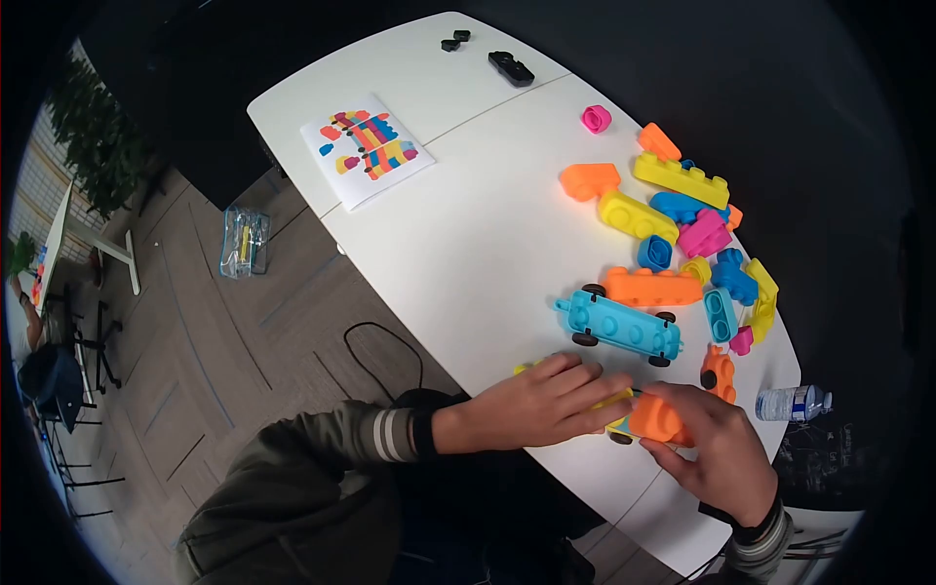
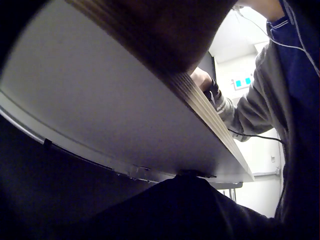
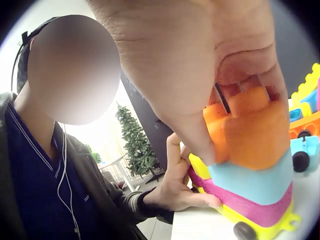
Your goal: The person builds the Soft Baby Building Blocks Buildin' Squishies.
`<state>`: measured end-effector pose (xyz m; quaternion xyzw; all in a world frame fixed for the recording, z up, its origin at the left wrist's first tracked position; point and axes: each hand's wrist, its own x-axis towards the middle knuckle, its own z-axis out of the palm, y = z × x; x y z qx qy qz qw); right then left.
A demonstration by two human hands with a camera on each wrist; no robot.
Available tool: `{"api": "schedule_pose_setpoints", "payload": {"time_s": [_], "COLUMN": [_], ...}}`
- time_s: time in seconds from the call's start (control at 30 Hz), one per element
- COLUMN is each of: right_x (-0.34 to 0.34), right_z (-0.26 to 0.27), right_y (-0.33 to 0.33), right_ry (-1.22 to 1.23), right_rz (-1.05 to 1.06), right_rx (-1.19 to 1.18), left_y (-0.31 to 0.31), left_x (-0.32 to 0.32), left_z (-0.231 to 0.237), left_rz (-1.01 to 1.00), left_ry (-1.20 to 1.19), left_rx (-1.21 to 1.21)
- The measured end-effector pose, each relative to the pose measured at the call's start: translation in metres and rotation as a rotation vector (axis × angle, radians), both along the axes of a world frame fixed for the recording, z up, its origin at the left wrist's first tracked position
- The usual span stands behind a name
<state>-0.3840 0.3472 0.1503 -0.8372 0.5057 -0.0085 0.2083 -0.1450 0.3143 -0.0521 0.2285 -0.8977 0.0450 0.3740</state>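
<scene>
A toy vehicle of stacked blocks stands at the table's near edge. In the right wrist view its yellow wheeled base (image 3: 272, 227) carries a magenta layer (image 3: 265, 211) and a light blue block (image 3: 255, 184). An orange block (image 3: 260, 135) sits on top at the near end. My right hand (image 1: 717, 444) grips that orange block from above, thumb on one side and fingers over the other. With its thumb along the side, my left hand (image 1: 546, 405) holds the other end of the vehicle. In the left wrist view the underside of the table (image 2: 100, 100) fills most of the picture.
Beyond my hands lies a light blue wheeled base (image 1: 624, 327). Several loose blocks, such as a long yellow one (image 1: 682, 180), crowd the table's right side. A printed picture sheet (image 1: 366, 151) lies farther off. A water bottle (image 1: 792, 403) is at the right edge.
</scene>
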Motion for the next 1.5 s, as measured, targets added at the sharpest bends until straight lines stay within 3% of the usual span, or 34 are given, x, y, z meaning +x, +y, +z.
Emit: {"api": "schedule_pose_setpoints", "payload": {"time_s": [0.37, 0.8, 1.0, 1.07, 1.1, 1.13, 1.2, 1.23, 1.27, 1.33, 1.5], "right_x": [-0.010, -0.009, -0.008, -0.024, -0.027, -0.030, -0.040, -0.047, -0.043, -0.039, -0.049], "right_z": [-0.019, -0.038, -0.033, -0.046, -0.043, -0.047, -0.069, -0.084, -0.092, -0.102, -0.120], "right_y": [-0.007, 0.003, -0.006, -0.020, -0.025, -0.031, -0.039, -0.042, -0.041, -0.037, -0.035], "right_ry": [-0.080, -0.045, -0.131, -0.525, -0.575, -0.582, -0.284, -0.122, -0.140, 0.065, 0.072], "right_rz": [0.099, 0.049, -0.015, 0.018, -0.091, -0.063, -0.011, 0.075, 0.099, 0.096, 0.105], "right_rx": [0.062, -0.188, 0.049, 0.190, 0.263, 0.269, -0.112, -0.169, -0.169, -0.349, -0.426], "left_y": [0.002, -0.001, -0.008, -0.013, -0.014, -0.014, -0.011, -0.010, -0.009, -0.014, -0.029], "left_x": [-0.001, 0.003, 0.017, 0.028, 0.033, 0.041, 0.059, 0.064, 0.069, 0.080, 0.112], "left_z": [0.003, 0.009, 0.022, 0.030, 0.038, 0.047, 0.061, 0.066, 0.070, 0.075, 0.081], "left_rz": [-0.002, 0.037, 0.011, -0.006, 0.010, 0.027, 0.088, 0.118, 0.141, 0.182, 0.396], "left_ry": [0.064, -0.030, 0.028, 0.051, 0.047, -0.009, -0.085, -0.093, -0.099, -0.081, -0.043], "left_rx": [0.046, 0.119, 0.217, 0.234, 0.231, 0.263, 0.299, 0.330, 0.359, 0.371, 0.377]}}
